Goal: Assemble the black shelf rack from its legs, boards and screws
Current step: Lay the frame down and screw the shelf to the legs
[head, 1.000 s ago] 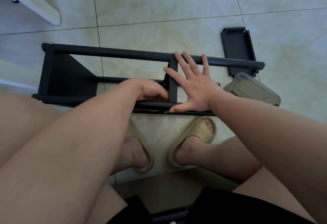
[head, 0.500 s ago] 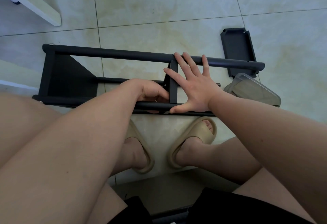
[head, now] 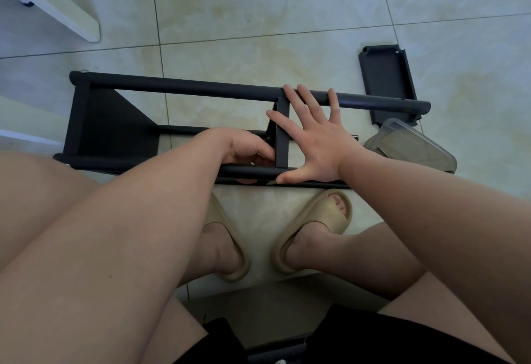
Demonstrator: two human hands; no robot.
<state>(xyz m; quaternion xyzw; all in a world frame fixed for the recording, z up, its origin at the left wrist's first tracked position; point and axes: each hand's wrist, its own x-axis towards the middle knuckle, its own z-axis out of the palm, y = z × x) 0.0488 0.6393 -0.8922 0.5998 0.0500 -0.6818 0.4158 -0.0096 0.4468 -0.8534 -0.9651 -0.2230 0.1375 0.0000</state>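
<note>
The black rack (head: 115, 128) lies on its side on the tiled floor (head: 230, 33). The right hand (head: 313, 136) presses flat, fingers spread onto the far leg (head: 178, 90) and thumb on the near leg (head: 92, 161), just right of the middle board (head: 282, 134). The left hand (head: 244, 148) curls against that board's left face; whether its fingers pinch anything cannot be told.

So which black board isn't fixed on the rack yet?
The flat black rectangular board lying on the floor tiles at far right. The left-end board and middle board sit between the black tube legs.
</note>
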